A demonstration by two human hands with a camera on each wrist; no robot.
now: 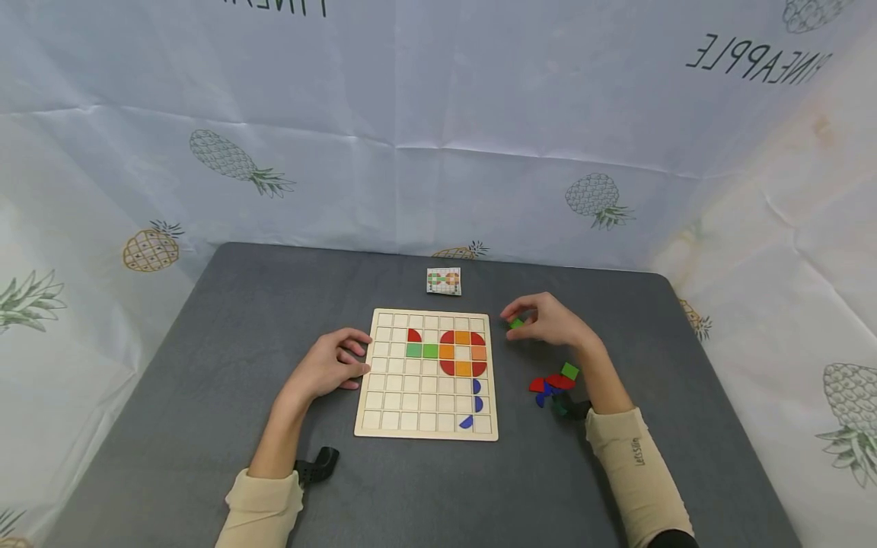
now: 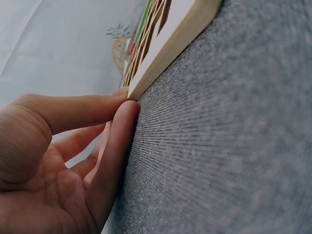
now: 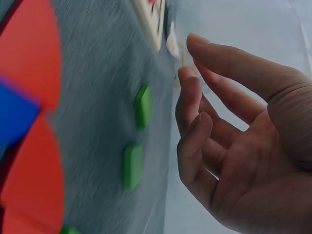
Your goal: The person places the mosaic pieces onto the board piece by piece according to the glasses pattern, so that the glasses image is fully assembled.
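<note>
A wooden grid board (image 1: 390,399) lies flat on the table. My left hand (image 1: 332,361) is at its left edge, and in the left wrist view the thumb and fingertips (image 2: 117,100) touch the rim. Right of the board, my right hand (image 1: 548,320) hovers with loosely bent fingers over green blocks (image 1: 517,323). Two green blocks (image 3: 143,107) show beside that hand in the right wrist view, and nothing sits between its fingers. Red and orange pieces (image 1: 463,337) form a ring on the board, joined by green squares (image 1: 430,351) and a red quarter piece (image 1: 414,335).
Blue half-round pieces (image 1: 477,404) lie on the board's lower right. A pile of red pieces (image 1: 560,381), blue pieces (image 1: 541,399) and a green block (image 1: 569,371) is near the right forearm. A pattern card (image 1: 444,281) lies behind the board. A pineapple-print curtain (image 1: 411,190) surrounds the grey table (image 1: 288,289).
</note>
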